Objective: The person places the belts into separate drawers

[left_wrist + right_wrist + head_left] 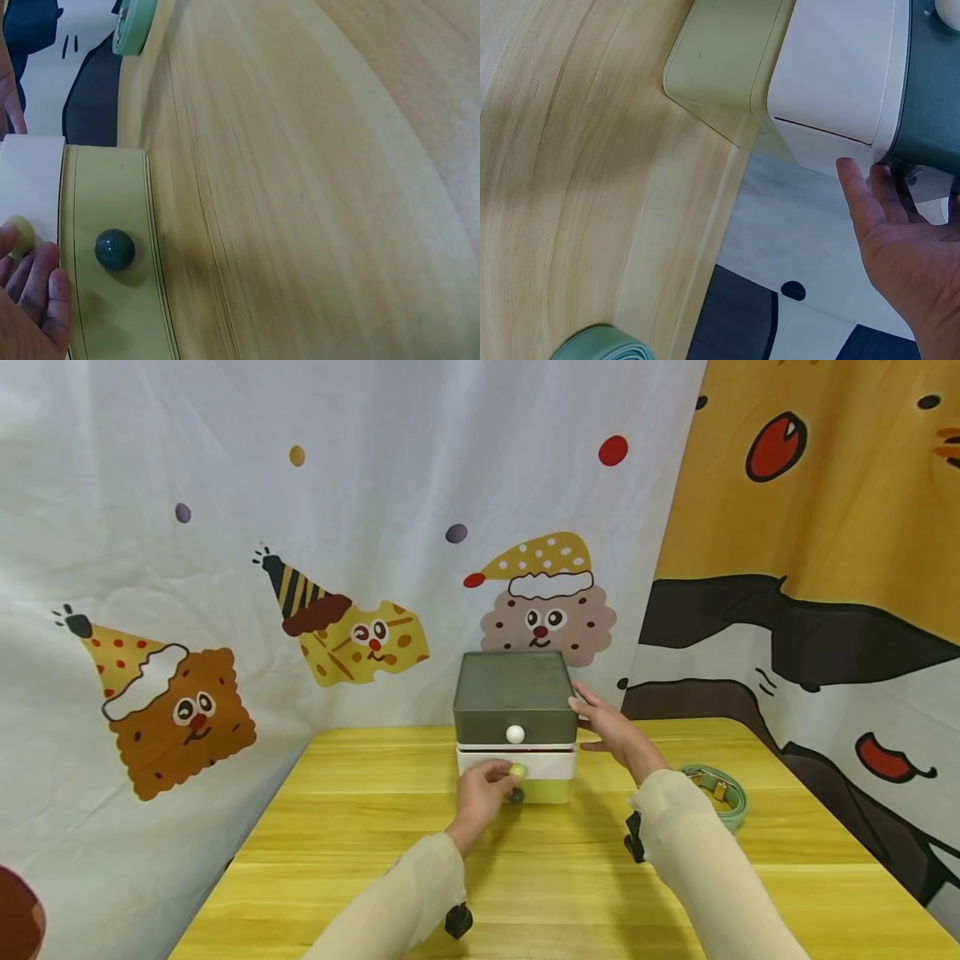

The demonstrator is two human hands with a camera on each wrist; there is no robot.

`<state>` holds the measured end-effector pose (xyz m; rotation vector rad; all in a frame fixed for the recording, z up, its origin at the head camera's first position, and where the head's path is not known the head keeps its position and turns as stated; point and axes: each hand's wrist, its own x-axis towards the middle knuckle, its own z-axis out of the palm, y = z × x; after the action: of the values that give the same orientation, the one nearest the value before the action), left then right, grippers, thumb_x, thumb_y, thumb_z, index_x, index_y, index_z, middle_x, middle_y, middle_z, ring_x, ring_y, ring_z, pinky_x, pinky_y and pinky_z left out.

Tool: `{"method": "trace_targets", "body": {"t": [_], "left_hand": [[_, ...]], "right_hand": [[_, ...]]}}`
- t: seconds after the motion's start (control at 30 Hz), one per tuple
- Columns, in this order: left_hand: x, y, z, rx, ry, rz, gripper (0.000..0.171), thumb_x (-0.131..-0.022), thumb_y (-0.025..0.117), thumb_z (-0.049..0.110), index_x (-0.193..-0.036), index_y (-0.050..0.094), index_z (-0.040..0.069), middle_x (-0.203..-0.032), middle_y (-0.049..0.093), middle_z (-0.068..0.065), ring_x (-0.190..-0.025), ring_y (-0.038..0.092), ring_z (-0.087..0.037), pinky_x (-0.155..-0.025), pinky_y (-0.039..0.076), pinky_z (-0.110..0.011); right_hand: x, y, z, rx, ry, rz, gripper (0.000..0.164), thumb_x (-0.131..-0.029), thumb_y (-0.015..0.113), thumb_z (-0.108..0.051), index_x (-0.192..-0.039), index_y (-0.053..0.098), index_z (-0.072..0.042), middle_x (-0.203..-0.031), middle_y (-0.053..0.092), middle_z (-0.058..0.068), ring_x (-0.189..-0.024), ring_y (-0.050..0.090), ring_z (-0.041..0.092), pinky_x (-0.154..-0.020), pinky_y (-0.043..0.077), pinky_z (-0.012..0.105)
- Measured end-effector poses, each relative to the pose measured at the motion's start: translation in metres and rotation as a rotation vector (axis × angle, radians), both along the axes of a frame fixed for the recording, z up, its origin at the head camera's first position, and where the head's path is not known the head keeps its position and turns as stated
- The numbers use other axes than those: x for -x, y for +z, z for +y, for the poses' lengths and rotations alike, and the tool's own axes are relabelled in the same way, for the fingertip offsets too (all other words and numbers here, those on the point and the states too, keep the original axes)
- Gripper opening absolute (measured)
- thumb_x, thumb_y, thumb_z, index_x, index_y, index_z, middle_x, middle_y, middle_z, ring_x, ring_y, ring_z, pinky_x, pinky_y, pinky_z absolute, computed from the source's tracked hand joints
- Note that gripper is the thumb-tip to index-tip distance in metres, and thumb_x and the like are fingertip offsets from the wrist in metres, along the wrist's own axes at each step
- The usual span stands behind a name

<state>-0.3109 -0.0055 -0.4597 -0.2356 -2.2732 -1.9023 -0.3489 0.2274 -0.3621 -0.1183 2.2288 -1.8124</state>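
A small three-tier drawer box stands near the back of the table. Its top drawer (480, 727) is dark green with a white knob (515, 734). The middle drawer (551, 766) is white, and a thin dark red line shows along its upper edge. Below it is the yellow-green bottom drawer (112, 187) with a dark green knob (115, 249). My left hand (480, 795) pinches the yellow-green knob (517, 771) of the middle drawer between thumb and fingers. At the box's right side, my right hand (613, 731) has its extended fingertips against the top tier.
A rolled green belt (733, 793) with a gold-coloured buckle lies on the wooden table (360, 843), right of the box and beside the right forearm. Behind the table hangs a printed cloth (390, 460) with cartoon figures.
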Motion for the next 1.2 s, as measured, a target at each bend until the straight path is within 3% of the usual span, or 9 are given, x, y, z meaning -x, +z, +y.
{"method": "trace_targets", "body": {"t": [0.13, 0.43, 0.93, 1.2], "left_hand": [[0.0009, 0.0007, 0.0007, -0.015, 0.008, -0.016, 0.016, -0.084, 0.075, -0.003, -0.100, 0.074, -0.004, -0.086, 0.072, -0.012, -0.074, 0.069, -0.021, -0.071, 0.059, -0.047], [0.0044, -0.0004, 0.0007, 0.020, 0.015, -0.007, 0.016, -0.084, 0.076, 0.000, -0.099, 0.075, -0.001, -0.083, 0.071, -0.008, -0.069, 0.066, -0.013, -0.063, 0.057, -0.027], [0.0071, 0.0040, 0.0014, 0.046, 0.031, -0.028, 0.016, -0.085, 0.076, 0.002, -0.101, 0.076, 0.001, -0.085, 0.071, -0.007, -0.068, 0.067, -0.015, -0.062, 0.056, -0.027], [0.0077, 0.0021, -0.0006, 0.078, 0.026, -0.019, 0.016, -0.086, 0.077, 0.006, -0.101, 0.074, 0.001, -0.088, 0.071, -0.006, -0.078, 0.066, -0.016, -0.067, 0.056, -0.028]], "right_hand": [[0.0011, -0.0007, 0.0001, -0.003, -0.003, 0.000, 0.066, -0.107, 0.038, -0.043, -0.159, -0.001, -0.037, -0.166, -0.001, 0.012, -0.148, 0.014, 0.040, -0.110, 0.027, 0.064], [0.0004, -0.0001, 0.0003, 0.000, -0.003, -0.002, 0.066, -0.107, 0.038, -0.043, -0.159, -0.002, -0.037, -0.166, -0.001, 0.011, -0.148, 0.015, 0.040, -0.110, 0.026, 0.064], [0.0006, 0.0002, -0.0009, -0.005, -0.005, 0.004, 0.067, -0.107, 0.039, -0.044, -0.160, -0.002, -0.035, -0.166, -0.001, 0.011, -0.148, 0.015, 0.040, -0.110, 0.028, 0.064], [0.0009, 0.0002, -0.0003, -0.004, -0.006, -0.010, 0.065, -0.107, 0.038, -0.043, -0.159, -0.001, -0.038, -0.166, -0.001, 0.011, -0.148, 0.014, 0.039, -0.111, 0.027, 0.063]]}}
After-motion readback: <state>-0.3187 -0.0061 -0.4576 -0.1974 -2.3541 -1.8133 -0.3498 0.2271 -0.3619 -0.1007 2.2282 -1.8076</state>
